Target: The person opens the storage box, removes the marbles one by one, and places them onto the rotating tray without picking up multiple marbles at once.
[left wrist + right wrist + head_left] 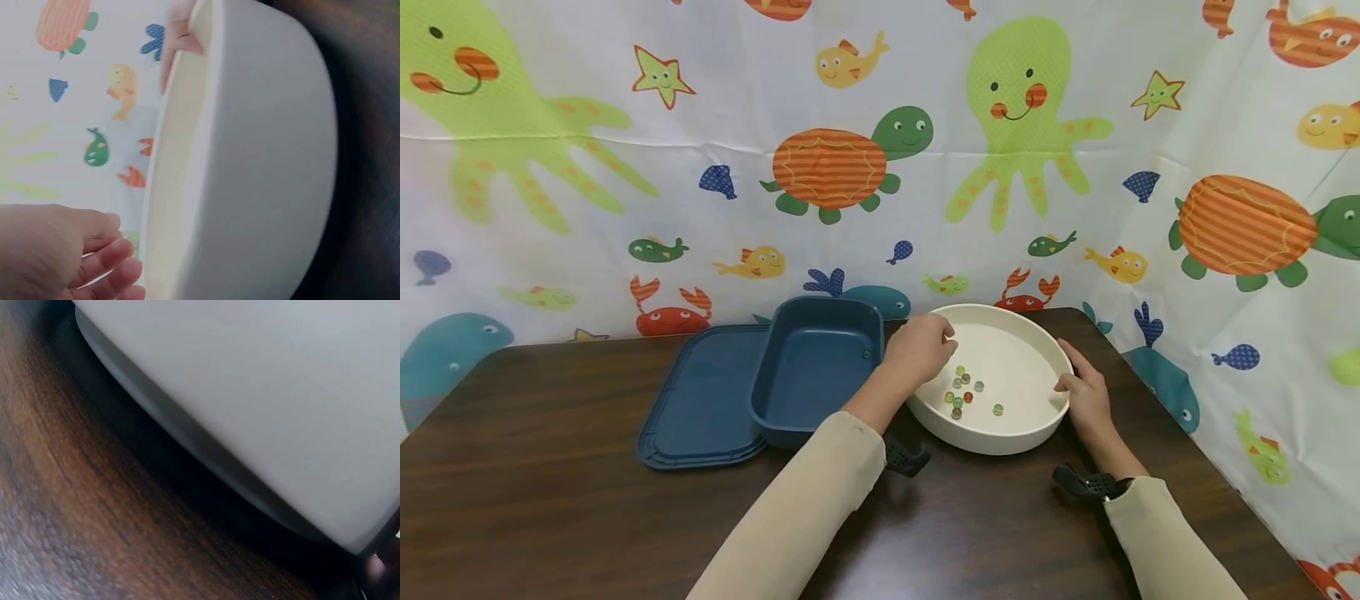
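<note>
A round white bowl [1022, 358] with several small glass marbles [958, 402] in it stands on the table. My left hand [919, 348] hovers over the bowl's left rim, fingers loosely bent. In the left wrist view, the left hand [75, 256] is beside the rim, and no marble shows between thumb and fingers. With the thumb over the edge and the fingers outside, my right hand [1086, 396] grips the bowl's right rim. The right wrist view is filled mostly by the bowl's outer wall [262, 381]; the right fingers are largely hidden there.
Left of the bowl stands a deep blue rectangular container [812, 367] with a marble [867, 354] near its right wall. Its flat blue lid [707, 392] lies farther left, against the container. A curtain with sea animals [700, 167] hangs behind the dark wooden table [550, 483].
</note>
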Tool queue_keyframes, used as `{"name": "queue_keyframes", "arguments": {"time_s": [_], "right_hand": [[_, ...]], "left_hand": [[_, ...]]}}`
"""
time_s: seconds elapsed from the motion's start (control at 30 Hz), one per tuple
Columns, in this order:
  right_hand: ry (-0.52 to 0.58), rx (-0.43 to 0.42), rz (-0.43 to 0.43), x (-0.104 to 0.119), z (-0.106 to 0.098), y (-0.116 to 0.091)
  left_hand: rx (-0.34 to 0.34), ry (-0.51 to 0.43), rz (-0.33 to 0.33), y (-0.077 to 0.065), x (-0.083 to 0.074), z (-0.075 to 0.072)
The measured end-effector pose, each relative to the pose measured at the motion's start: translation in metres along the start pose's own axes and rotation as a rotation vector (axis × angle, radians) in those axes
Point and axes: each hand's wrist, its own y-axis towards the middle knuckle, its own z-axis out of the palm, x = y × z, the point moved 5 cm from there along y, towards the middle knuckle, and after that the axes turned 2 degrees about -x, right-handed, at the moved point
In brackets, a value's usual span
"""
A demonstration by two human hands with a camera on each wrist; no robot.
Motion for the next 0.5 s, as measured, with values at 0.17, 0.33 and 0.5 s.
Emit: {"name": "queue_keyframes", "arguments": {"time_s": [0.17, 0.33, 0.5], "right_hand": [[-0.003, -0.001, -0.004, 0.001, -0.002, -0.001], [-0.005, 0.002, -0.003, 0.001, -0.002, -0.002], [-0.002, 0.006, -0.001, 0.001, 0.001, -0.001]], "left_hand": [[-0.037, -0.039, 0.004, -0.004, 0.011, -0.026], [-0.064, -0.059, -0.037, -0.003, 0.034, -0.05], [-0.055, -0.057, -0.075, 0.003, 0.066, -0.066]]}}
